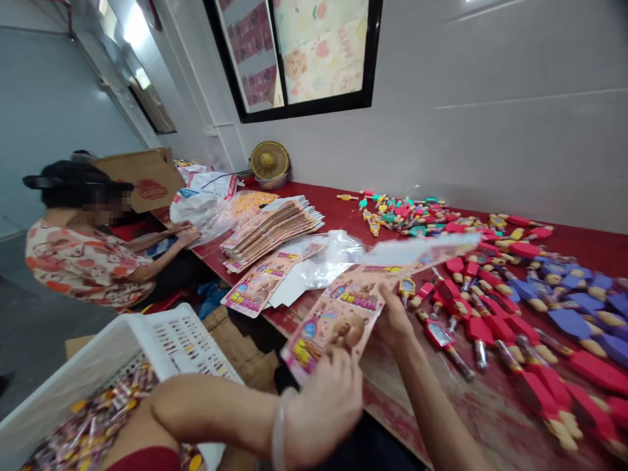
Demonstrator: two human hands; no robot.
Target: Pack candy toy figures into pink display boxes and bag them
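In front of me is a pink printed card point(338, 301) with a bear picture, tilted over the front edge of the table. A pale flap at its upper right is smeared by motion. My left hand point(326, 396), with a band at the wrist, is closed on the card's lower edge. My right hand point(395, 320) grips its right side, with the thumb over the printed face. Just beyond, another printed card point(265, 278) lies beside clear plastic wrap point(338, 255). Behind these stands a thick stack of similar folded cards point(272, 232).
Many red toy pieces point(478, 330) and purple ones point(579, 301) cover the right of the red table point(314, 186). At lower left stands a white basket point(181, 340) full of small wrapped items. A co-worker point(88, 255) sits at left near a cardboard box point(147, 176).
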